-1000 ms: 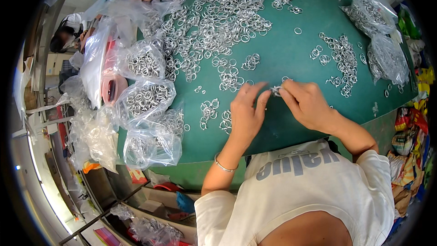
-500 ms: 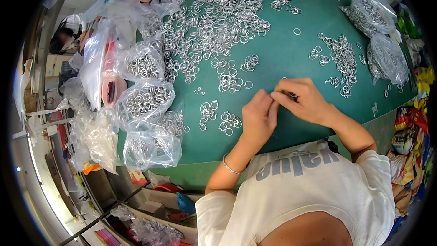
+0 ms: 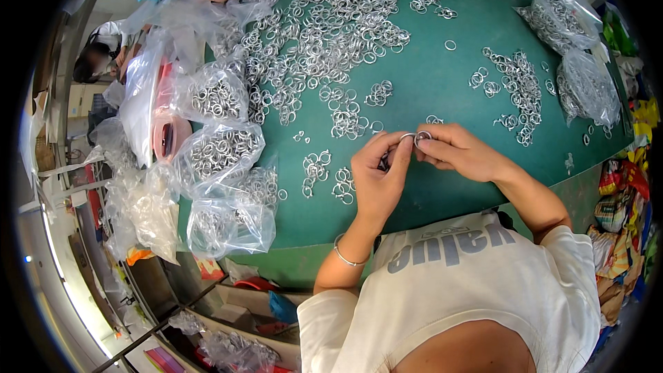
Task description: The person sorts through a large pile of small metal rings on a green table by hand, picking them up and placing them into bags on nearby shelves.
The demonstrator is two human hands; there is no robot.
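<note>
While both hands meet just above the centre of the frame, the left hand (image 3: 376, 179) and the right hand (image 3: 459, 155) each pinch small metal rings (image 3: 416, 138) between thumb and fingertips, held just off the green table (image 3: 442, 90). The fingertips are pressed together on the rings; whether the two rings are already linked is too small to tell.

Doing this step well, as I judge it: keep the pinch close to the ring's edge so the split stays visible, hold one ring steady with the left hand and turn the other with the right, and work low over the table so a dropped ring lands close by.

The rings are thin, round, silver-coloured and shiny, like split key rings. A dark bit shows inside the left palm, unclear what.

Round about: a wide scatter of loose rings (image 3: 338, 34) fills the upper middle of the frame, small linked clusters (image 3: 316, 166) lie just left of the hands, another loose group (image 3: 514, 86) sits at upper right. Clear plastic bags of rings (image 3: 221, 155) crowd the left side; two more bags (image 3: 577, 48) lie at upper right. A thin bracelet (image 3: 343, 257) circles the left wrist.
</note>
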